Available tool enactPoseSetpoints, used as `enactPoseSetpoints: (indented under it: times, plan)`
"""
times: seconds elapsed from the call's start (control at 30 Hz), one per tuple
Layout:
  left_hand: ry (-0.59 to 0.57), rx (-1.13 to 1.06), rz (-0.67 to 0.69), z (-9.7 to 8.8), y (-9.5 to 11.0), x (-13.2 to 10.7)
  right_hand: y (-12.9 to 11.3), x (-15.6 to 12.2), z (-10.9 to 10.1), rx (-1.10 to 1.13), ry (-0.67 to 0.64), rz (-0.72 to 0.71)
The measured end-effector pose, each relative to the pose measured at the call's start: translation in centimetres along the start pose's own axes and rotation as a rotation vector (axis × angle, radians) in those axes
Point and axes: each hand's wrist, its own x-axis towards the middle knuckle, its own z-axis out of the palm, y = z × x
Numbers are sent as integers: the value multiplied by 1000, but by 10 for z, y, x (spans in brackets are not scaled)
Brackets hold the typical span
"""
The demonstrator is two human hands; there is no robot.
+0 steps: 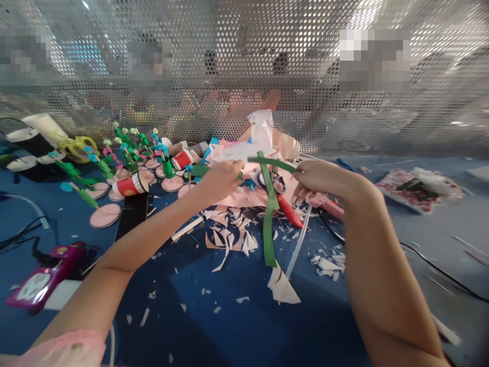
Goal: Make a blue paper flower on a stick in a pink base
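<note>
My right hand [313, 178] is closed, its fingertips on the end of a green paper strip [273, 162] that reaches left toward my other hand. My left hand [225, 179] is closed in a pinch. Green paper [200, 172] shows on both sides of its fingers, so a strip seems to run through them; the grip itself is partly hidden. Between the hands, a longer green strip [269, 229] lies over the pile and hangs toward me. Beneath it are blue-and-white rings [280, 181] and a red, tapered object [290, 211], partly covered.
Paper flower models on pink round bases [105, 215] and red-and-white paper cups [130, 186] stand or lie at left. A magenta device [48, 275] with a cable is nearer. White scraps [227, 237] litter the blue table. A perforated metal screen [237, 66] rises behind; a patterned packet [420, 188] lies right.
</note>
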Motion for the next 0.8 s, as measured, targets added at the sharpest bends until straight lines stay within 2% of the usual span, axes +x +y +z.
enactPoseSetpoints:
  times: [0.03, 0.13, 0.2, 0.3, 0.47, 0.57, 0.63, 0.67, 0.73, 0.8]
  plan:
    - [-48, 73, 19, 11, 3, 1, -2, -2, 0, -6, -57, 35]
    - [-97, 198, 77, 40, 6, 1, -11, -8, 1, 40, -266, 142]
    - [-147, 252, 70, 52, 3, 1, -16, -10, 2, 111, -375, 210]
    - [-187, 339, 48, 56, -1, 1, -18, -10, 3, 151, -440, 252]
    - [-161, 396, 55, 44, -2, 5, -14, -9, 2, 90, -450, 155]
    - [-134, 369, 8, 30, -2, 8, -12, -8, -1, 23, -365, 126]
    - [-53, 285, -36, 16, -4, 7, -13, -8, -3, -49, -208, 92]
    - [29, 237, -28, 7, -5, 6, -14, -7, -4, -72, -98, 78]
    - [278, 108, 6, -12, -8, 1, -17, -6, -3, -44, 137, 39]
    - [532, -27, -20, -30, -11, -3, -20, -4, 0, 111, 291, -40]
